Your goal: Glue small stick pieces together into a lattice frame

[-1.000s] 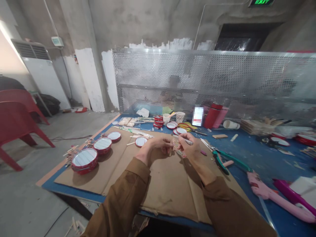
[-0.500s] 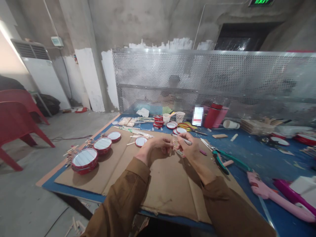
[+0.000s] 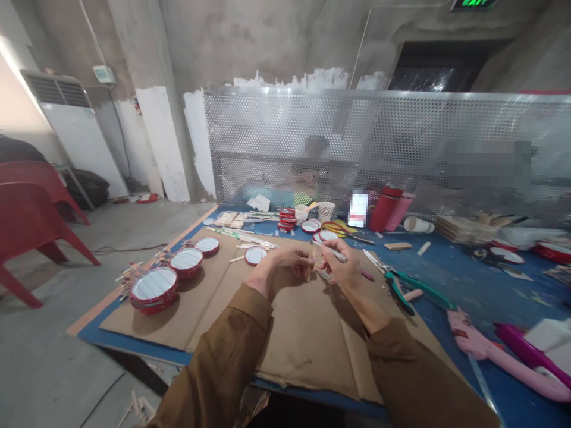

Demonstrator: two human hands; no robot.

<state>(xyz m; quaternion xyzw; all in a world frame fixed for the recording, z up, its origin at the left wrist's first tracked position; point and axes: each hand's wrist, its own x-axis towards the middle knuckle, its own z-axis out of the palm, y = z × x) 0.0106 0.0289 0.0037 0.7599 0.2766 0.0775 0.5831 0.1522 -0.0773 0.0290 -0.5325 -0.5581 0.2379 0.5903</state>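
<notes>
Over the middle of the cardboard sheet [image 3: 294, 333], my two hands work close together. My left hand [image 3: 289, 260] is closed, its fingertips pinching a small pale wooden piece [image 3: 307, 274]. In my right hand [image 3: 342, 261] is a slim grey pen-shaped tool [image 3: 335, 253], its front end pointing up and left toward my left fingers. Between the hands shows a small speckled piece [image 3: 318, 260]; whether it is held or lies behind the fingers I cannot tell. A round red-rimmed tin lid [image 3: 256, 255] lies left of my left hand, beside some thin sticks.
Round red-rimmed stacks [image 3: 154, 286] with sticks stand at the left. Green-handled pliers [image 3: 399, 291], a pink glue gun [image 3: 468, 336] and a red bottle [image 3: 386, 209] are on the right. Paper cups [image 3: 326, 210] and a lit phone [image 3: 358, 209] stand before the perforated metal screen [image 3: 276, 125].
</notes>
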